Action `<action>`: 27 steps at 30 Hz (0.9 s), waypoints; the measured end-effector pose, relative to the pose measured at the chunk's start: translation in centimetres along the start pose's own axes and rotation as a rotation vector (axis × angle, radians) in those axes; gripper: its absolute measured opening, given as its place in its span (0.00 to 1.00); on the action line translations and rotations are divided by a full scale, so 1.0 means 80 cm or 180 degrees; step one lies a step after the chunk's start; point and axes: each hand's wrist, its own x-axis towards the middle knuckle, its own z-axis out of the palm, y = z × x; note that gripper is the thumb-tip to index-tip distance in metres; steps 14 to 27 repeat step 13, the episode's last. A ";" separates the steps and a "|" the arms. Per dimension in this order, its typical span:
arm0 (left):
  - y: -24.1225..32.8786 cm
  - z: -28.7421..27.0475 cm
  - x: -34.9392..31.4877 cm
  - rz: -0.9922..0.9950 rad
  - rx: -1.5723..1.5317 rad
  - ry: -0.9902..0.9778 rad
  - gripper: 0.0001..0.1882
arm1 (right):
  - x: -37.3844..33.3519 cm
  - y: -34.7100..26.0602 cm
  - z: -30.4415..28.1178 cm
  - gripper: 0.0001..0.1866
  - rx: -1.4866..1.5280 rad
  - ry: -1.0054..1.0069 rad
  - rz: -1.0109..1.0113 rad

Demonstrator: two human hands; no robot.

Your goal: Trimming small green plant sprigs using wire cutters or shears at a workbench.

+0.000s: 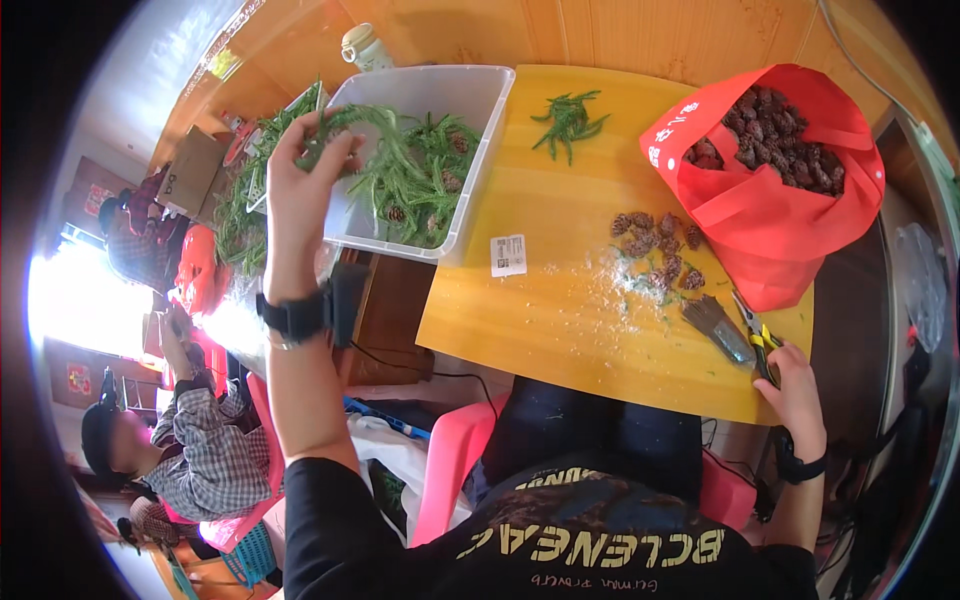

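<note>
My left hand [312, 165] is raised at the left rim of a clear plastic bin [485, 125], its fingers closed on a curved green artificial pine sprig [375, 125]. More green sprigs with pine cones [430, 190] lie in the bin below it. At the table's right front corner, my right hand [793, 385] is wrapped round the yellow-and-black handles of a pair of pliers [757, 338], whose jaws point away from me. Beside the pliers lies a bundle of thin brown stems [718, 328] in a clear wrap. Several loose pine cones [660, 243] sit beyond it.
A red bag [770, 225] full of pine cones stands at the table's right. White flakes [630, 285], a white label [508, 256] and a green sprig [570, 122] lie on the yellow table [540, 330]. A lidded cup [367, 48] stands behind the bin. Another person [205, 440] sits at left.
</note>
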 end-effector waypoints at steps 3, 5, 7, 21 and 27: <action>-0.030 -0.023 0.040 -0.0407 -0.0361 -0.0036 0.17 | 0.001 -0.003 -0.001 0.19 -0.0016 -0.0009 -0.0032; -0.045 -0.033 0.061 -0.0447 -0.0320 -0.0013 0.17 | -0.002 -0.007 -0.004 0.20 -0.0032 -0.0056 0.0027; -0.061 -0.050 0.080 -0.0281 0.0116 -0.0076 0.18 | -0.004 -0.011 -0.009 0.20 -0.0044 -0.0109 0.0057; -0.091 -0.072 0.094 -0.0665 0.2478 -0.0473 0.44 | -0.006 -0.014 -0.022 0.20 0.0043 -0.0408 0.0069; -0.091 -0.072 0.094 -0.0665 0.2478 -0.0473 0.44 | -0.006 -0.014 -0.022 0.20 0.0043 -0.0408 0.0069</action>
